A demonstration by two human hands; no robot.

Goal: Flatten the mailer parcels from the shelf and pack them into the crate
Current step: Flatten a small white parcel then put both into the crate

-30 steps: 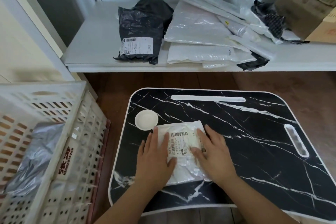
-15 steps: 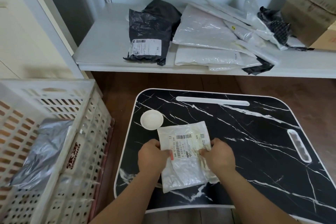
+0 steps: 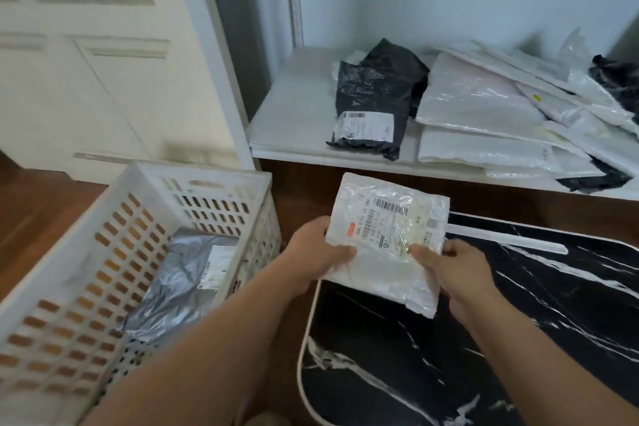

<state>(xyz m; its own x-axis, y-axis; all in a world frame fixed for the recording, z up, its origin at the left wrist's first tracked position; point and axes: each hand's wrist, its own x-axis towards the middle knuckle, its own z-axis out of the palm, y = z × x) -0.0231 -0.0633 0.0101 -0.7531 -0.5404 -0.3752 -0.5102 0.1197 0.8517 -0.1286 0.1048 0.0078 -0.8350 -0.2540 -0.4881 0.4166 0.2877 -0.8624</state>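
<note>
White plastic, crinkled and bearing a barcode label, makes up the small mailer (image 3: 387,239) now held in the air between crate and tray. The left hand (image 3: 320,252) grips its left edge, thumb curled over the top face with the other fingers hidden underneath; the right hand (image 3: 449,266) pinches the lower right part the same way, thumb on top. The mailer hangs just above the tray's (image 3: 518,339) left rim and beside the crate's (image 3: 207,183) near corner, not yet over the opening.

Progress looks early. 1 grey mailer (image 3: 179,280) already lies flat on the crate floor, label up, and nothing else shows inside, though the near wall hides part of the bottom. The white mailer appears fairly flat, so its pressing step seems finished and only the drop into the crate is left for it.

Most of the work is still ahead. On the shelf (image 3: 287,128) a black mailer (image 3: 373,107) sits puffy and creased, and to its right a stack of white mailers (image 3: 484,121) overlaps loosely, with more dark plastic at the far right. I count at least 5 parcels there, though the exact number cannot be told from the overlap.
</note>
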